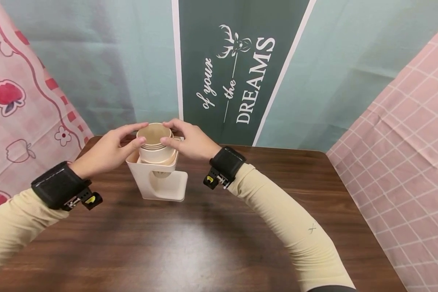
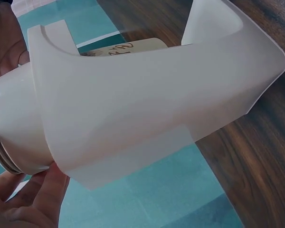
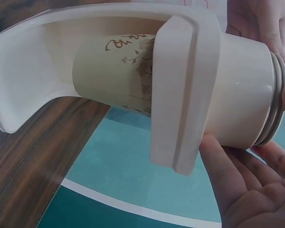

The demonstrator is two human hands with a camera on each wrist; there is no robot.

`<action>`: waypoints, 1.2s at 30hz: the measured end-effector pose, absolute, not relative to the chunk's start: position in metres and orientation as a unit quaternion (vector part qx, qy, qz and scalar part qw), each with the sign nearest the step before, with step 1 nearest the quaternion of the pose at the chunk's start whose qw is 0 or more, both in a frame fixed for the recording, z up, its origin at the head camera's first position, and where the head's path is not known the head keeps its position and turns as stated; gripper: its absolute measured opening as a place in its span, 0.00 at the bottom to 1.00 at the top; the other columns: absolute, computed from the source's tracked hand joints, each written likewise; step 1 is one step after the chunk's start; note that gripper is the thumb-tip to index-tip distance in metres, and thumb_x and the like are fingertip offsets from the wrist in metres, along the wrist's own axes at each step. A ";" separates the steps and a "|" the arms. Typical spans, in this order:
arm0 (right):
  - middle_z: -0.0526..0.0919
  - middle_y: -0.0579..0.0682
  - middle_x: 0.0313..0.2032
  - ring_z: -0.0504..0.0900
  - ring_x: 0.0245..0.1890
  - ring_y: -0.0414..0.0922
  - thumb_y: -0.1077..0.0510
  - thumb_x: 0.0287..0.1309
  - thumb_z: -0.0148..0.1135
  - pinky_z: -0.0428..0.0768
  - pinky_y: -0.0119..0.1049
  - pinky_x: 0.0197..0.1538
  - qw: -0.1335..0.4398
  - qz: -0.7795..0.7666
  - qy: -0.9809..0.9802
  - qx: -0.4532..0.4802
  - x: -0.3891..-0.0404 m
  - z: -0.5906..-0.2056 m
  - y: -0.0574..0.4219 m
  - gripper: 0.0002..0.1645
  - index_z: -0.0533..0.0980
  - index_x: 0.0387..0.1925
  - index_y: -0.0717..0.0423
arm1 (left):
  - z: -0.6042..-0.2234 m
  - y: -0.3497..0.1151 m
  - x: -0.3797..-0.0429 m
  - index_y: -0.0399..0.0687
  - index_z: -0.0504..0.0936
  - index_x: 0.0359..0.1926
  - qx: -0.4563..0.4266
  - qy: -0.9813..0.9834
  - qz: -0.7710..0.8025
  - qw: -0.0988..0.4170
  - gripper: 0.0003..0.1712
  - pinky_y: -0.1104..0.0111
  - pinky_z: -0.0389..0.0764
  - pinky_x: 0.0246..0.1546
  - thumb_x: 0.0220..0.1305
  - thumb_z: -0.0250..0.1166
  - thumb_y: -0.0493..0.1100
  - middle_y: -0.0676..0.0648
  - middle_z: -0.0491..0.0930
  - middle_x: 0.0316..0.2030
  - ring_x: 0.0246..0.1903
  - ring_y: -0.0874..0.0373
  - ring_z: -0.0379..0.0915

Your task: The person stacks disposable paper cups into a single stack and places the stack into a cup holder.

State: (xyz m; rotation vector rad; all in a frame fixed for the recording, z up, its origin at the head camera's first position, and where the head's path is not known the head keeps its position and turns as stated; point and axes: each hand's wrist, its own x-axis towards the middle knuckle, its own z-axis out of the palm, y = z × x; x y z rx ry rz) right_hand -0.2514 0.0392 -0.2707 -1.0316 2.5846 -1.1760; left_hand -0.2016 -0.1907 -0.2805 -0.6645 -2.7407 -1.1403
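Observation:
A cream cup dispenser (image 1: 142,178) stands at the table's back left. A white cylindrical part with stacked rims at its top (image 1: 157,152) sits in the dispenser's upper opening; it looks like a stack of paper cups. My left hand (image 1: 111,148) holds its left side, thumb and fingers at the rims. From the right, my right hand (image 1: 191,140) holds the same stack, its thumb near the front rim. Below the opening, a printed paper cup (image 3: 116,71) shows in the right wrist view. The left wrist view shows the dispenser's smooth side wall (image 2: 118,99).
The dispenser stands on a dark wooden table (image 1: 190,243). Behind it hangs a teal and green cloth (image 1: 219,113) with white lettering. Pink patterned cloth (image 1: 33,101) closes the left side, and pink checked cloth (image 1: 405,142) the right.

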 end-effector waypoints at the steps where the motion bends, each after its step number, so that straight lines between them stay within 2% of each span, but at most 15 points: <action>1: 0.72 0.51 0.64 0.73 0.58 0.38 0.48 0.62 0.59 0.68 0.22 0.59 0.060 -0.387 0.855 -0.340 -0.251 -0.271 0.040 0.26 0.71 0.56 0.58 | -0.281 -0.191 -0.202 0.42 0.66 0.69 -0.218 -0.900 -0.375 0.049 0.31 0.51 0.75 0.45 0.69 0.55 0.49 0.36 0.77 0.53 0.47 0.47 0.74; 10: 0.73 0.51 0.63 0.74 0.58 0.40 0.47 0.62 0.58 0.69 0.24 0.59 0.068 -0.354 0.866 -0.346 -0.252 -0.267 0.038 0.25 0.71 0.55 0.57 | -0.283 -0.193 -0.201 0.42 0.66 0.69 -0.215 -0.897 -0.384 0.042 0.31 0.50 0.74 0.48 0.69 0.56 0.48 0.36 0.76 0.53 0.48 0.47 0.73; 20: 0.74 0.52 0.61 0.74 0.58 0.41 0.51 0.59 0.62 0.70 0.24 0.58 0.086 -0.380 0.856 -0.339 -0.250 -0.263 0.041 0.26 0.72 0.55 0.59 | -0.282 -0.191 -0.199 0.41 0.66 0.68 -0.227 -0.891 -0.391 0.038 0.31 0.52 0.75 0.49 0.68 0.57 0.47 0.36 0.77 0.54 0.51 0.47 0.74; 27: 0.75 0.53 0.60 0.75 0.58 0.42 0.51 0.57 0.64 0.70 0.27 0.59 0.087 -0.357 0.866 -0.338 -0.250 -0.265 0.040 0.26 0.72 0.54 0.59 | -0.284 -0.192 -0.199 0.40 0.65 0.69 -0.238 -0.895 -0.375 0.031 0.33 0.52 0.76 0.49 0.67 0.58 0.48 0.38 0.72 0.58 0.50 0.49 0.73; 36: 0.78 0.50 0.55 0.76 0.54 0.40 0.46 0.60 0.60 0.72 0.30 0.55 0.063 -0.278 0.890 -0.355 -0.250 -0.264 0.038 0.28 0.71 0.57 0.56 | -0.283 -0.193 -0.199 0.38 0.64 0.69 -0.244 -0.904 -0.349 0.029 0.33 0.50 0.73 0.49 0.68 0.56 0.49 0.36 0.66 0.62 0.50 0.47 0.68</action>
